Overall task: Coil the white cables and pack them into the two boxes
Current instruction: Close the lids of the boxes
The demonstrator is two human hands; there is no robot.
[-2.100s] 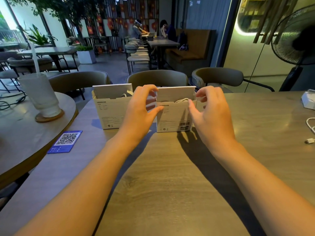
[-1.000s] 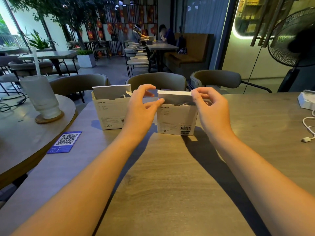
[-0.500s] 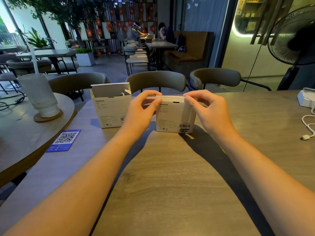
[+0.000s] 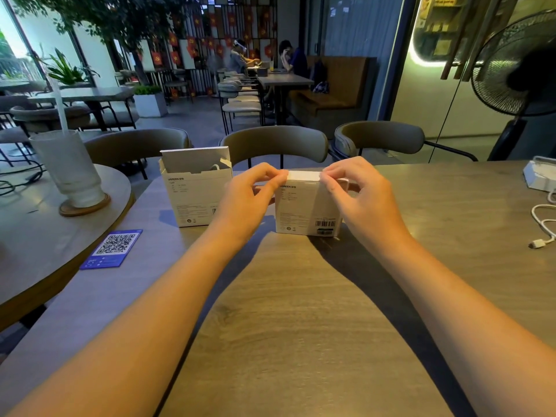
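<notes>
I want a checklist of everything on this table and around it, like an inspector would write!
Surface: wooden table, with a round table beside it.
Job's things: right box, top flap down; left box, flap up, a bit of white cable inside.
Clutter: blue QR card; cup with straw on a coaster; white device at the right edge.
Grippers: left hand and right hand each have a grip on the right box's top corners.
Cables: loose white cable, uncoiled, far right.
Surroundings: chairs, standing fan, people seated far back.
</notes>
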